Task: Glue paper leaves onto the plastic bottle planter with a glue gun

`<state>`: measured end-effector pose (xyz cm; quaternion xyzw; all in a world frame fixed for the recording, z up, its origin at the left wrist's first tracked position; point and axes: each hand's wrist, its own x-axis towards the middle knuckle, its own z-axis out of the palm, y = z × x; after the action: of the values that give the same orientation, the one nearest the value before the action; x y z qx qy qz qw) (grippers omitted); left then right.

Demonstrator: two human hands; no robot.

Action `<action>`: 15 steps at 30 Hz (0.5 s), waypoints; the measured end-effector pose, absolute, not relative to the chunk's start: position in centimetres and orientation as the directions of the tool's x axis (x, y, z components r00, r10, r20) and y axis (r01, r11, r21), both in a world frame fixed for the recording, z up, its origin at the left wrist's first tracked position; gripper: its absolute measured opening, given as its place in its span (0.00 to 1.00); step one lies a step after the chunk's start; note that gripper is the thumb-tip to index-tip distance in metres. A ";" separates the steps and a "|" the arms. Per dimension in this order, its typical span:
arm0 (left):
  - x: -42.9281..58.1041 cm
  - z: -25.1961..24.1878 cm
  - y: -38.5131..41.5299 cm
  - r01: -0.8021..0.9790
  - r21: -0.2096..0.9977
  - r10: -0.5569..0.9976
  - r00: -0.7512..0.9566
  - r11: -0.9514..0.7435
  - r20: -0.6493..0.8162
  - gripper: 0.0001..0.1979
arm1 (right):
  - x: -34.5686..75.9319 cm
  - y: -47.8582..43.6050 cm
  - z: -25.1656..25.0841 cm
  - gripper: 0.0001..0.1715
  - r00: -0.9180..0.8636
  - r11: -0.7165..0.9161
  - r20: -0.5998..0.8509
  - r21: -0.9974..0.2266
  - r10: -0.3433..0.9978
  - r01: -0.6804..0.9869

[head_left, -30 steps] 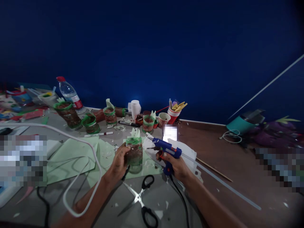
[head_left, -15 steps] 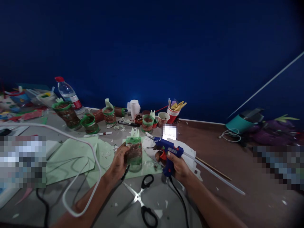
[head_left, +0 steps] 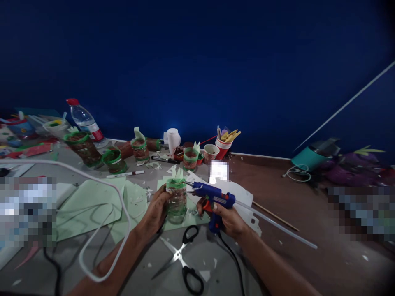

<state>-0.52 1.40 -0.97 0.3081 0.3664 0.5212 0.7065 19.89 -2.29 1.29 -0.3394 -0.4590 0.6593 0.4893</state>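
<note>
Painted jar (head_left: 176,205): upright, just beyond the scissors (head_left: 178,255). Red-and-white cup (head_left: 222,152), well beyond the scissors, contains yellow tools (head_left: 231,136). Left hand (head_left: 158,209): fingers curled around the jar. Right hand (head_left: 224,216): fingers wrapped around the glue gun (head_left: 212,194), nozzle at the jar's rim.

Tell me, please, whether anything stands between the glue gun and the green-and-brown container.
Nothing visible does: the glue gun in the right hand points its nozzle at the green rim of the green-and-brown container in the left hand.
</note>
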 end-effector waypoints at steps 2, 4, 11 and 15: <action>-0.5 -0.9 1.3 -0.497 0.831 0.964 0.209 0.250 -0.166 0.18 | 20.0 -2.3 1.2 0.27 -0.294 -0.094 0.007 -0.941 0.956 -0.326; -0.5 -0.9 1.3 -0.483 0.843 0.964 0.221 0.238 -0.146 0.18 | 20.1 -2.3 1.2 0.26 -0.290 -0.079 0.019 -0.943 0.957 -0.323; -0.9 -0.5 1.6 -0.521 0.806 0.959 0.196 0.280 -0.206 0.16 | 20.4 -1.9 1.1 0.27 -0.266 -0.116 -0.008 -0.913 0.964 -0.392; -1.3 -0.3 2.2 -0.599 0.753 0.962 0.161 0.272 -0.219 0.14 | 20.7 -1.7 0.8 0.26 -0.216 -0.150 -0.074 -0.922 0.973 -0.357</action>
<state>-1.32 2.20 -0.33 0.2595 0.3503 0.5448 0.7163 20.67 -1.74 0.77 -0.3721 -0.4143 0.6606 0.5034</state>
